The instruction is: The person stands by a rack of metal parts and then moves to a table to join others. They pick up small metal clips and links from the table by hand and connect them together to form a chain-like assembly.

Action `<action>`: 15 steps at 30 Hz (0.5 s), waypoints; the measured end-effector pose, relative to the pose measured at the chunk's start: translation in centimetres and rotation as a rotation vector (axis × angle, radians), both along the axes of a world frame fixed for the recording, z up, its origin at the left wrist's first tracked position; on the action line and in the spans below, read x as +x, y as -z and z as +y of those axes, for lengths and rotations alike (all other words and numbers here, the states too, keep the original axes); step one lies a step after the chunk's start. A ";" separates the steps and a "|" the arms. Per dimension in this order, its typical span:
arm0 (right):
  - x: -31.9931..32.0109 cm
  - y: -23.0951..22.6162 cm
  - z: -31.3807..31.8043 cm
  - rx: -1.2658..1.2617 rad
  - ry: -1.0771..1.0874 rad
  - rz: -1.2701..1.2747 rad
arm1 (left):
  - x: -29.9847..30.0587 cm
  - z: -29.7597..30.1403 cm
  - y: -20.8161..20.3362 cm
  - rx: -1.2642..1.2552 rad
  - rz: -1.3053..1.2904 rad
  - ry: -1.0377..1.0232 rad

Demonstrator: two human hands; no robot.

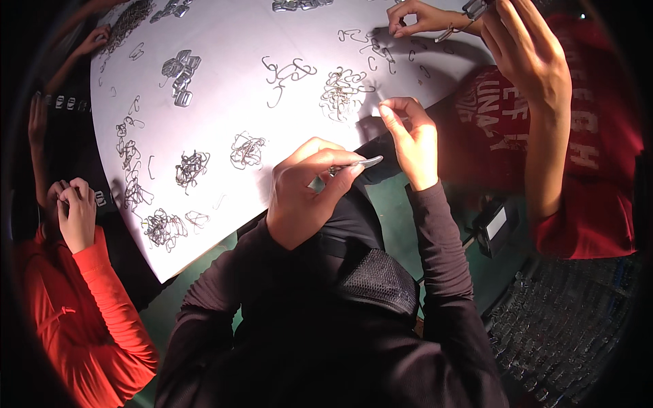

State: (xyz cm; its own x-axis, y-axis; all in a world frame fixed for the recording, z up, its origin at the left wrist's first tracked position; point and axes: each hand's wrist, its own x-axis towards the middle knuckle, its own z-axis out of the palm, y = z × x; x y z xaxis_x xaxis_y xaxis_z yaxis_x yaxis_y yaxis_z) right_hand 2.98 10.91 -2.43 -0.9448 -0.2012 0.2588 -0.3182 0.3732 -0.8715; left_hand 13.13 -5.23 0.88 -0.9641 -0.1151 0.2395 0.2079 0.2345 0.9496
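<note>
My left hand (297, 192) is closed in front of my body, off the table's near edge. Between its thumb and fingers is a silver metal buckle (368, 162), seen nearly edge-on. To its right my right hand (413, 141) is raised, thumb and forefinger brought together at the tips. Whatever those fingertips pinch, if anything, is too small to make out. Just beyond them on the white table (235, 81) lies a pile of bent wire hooks (342, 93). Another small group of wire hooks (288, 73) is to the left of that pile.
Farther left are a stack of silver buckles (181, 76) and tangled wire heaps (192, 168). At right, a co-worker in a red shirt (585, 136) reaches over the table, one hand (527, 58) raised. A person in an orange-red sleeve (115, 299) sits at left.
</note>
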 end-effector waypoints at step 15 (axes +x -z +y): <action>-9.0 2.7 -10.8 0.700 -0.418 0.229 | 3.4 -1.9 3.1 0.060 -0.062 0.019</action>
